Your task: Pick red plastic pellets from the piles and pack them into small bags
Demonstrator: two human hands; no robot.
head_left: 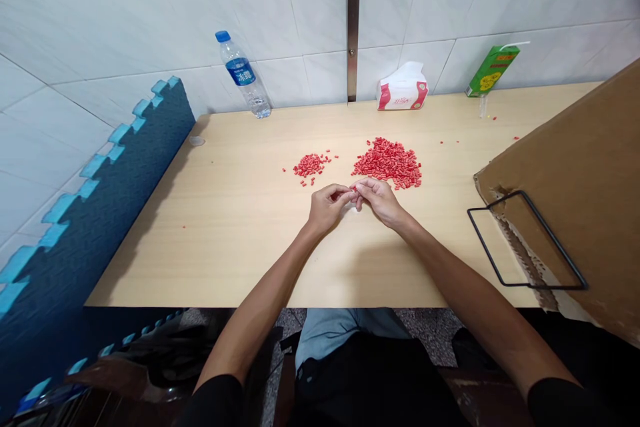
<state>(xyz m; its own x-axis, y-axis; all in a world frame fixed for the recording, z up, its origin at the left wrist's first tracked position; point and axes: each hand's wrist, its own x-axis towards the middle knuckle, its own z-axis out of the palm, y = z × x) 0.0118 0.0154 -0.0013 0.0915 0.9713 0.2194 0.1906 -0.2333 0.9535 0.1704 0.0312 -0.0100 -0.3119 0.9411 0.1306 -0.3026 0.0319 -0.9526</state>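
My left hand (pixel 327 207) and my right hand (pixel 380 199) meet fingertip to fingertip over the middle of the wooden table (pixel 225 233). Both are pinched on a tiny piece between them that I cannot make out. Just beyond the right hand lies a large pile of small red pieces (pixel 389 161). A smaller pile of the same red pieces (pixel 310 165) lies beyond the left hand, with a few strays around it.
A water bottle (pixel 243 75), a tissue pack (pixel 402 89) and a green drink carton (pixel 491 69) stand along the tiled wall. A brown cardboard sheet (pixel 580 200) with a black wire frame (pixel 525 240) covers the table's right end. Blue foam mats (pixel 90 213) lean at the left.
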